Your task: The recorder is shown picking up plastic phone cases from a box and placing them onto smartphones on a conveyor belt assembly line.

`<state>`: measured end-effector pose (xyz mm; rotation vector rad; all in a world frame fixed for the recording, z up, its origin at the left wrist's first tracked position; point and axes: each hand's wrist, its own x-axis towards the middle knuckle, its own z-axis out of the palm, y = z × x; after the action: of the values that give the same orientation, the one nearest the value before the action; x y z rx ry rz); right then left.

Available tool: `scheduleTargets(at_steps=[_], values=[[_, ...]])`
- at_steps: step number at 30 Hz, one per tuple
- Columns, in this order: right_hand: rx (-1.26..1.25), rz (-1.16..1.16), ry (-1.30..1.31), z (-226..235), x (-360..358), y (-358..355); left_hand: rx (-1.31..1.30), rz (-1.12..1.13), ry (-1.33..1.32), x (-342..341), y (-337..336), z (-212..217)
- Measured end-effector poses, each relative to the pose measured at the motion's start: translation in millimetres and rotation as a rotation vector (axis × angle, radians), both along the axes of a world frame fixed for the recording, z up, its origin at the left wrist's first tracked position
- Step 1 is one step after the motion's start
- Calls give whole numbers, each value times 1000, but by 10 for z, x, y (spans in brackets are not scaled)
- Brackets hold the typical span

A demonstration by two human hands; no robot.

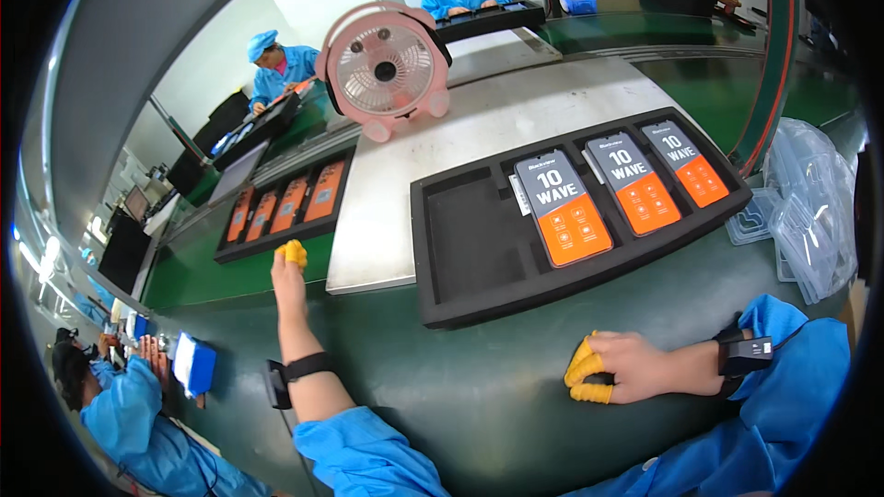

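My left hand [289,265], with yellow finger cots on its fingertips, reaches to the near edge of a black foam tray [262,251] at the left. Its fingers are bunched together; what they hold, if anything, is hidden. Several orange-faced phones [322,190] lie in that tray. My right hand [622,368], also in yellow finger cots, rests on the green worktop with fingers bent, a gap between thumb and fingers and nothing visible in it. Beyond it a larger black foam tray [497,299] holds three phones [577,232] covered in grey-and-orange film. Its leftmost compartment shows bare foam.
The larger tray partly overlaps a pale metal plate [373,258]. A pink fan [385,72] stands behind. Clear plastic trays [810,221] pile up at the right beside a green post [773,64]. Co-workers in blue sit at the left and far side; a blue box [195,365] is at left.
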<state>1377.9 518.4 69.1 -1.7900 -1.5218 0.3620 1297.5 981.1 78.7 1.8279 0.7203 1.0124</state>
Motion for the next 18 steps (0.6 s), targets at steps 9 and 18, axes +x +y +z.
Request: scheduleTargets(at_steps=[9,18], values=[[2,-347,-23,98,362,244,191,-159,238,381,479,-1],[115,-448,-4,-1,227,411,712,-155,584,530,599,-212]])
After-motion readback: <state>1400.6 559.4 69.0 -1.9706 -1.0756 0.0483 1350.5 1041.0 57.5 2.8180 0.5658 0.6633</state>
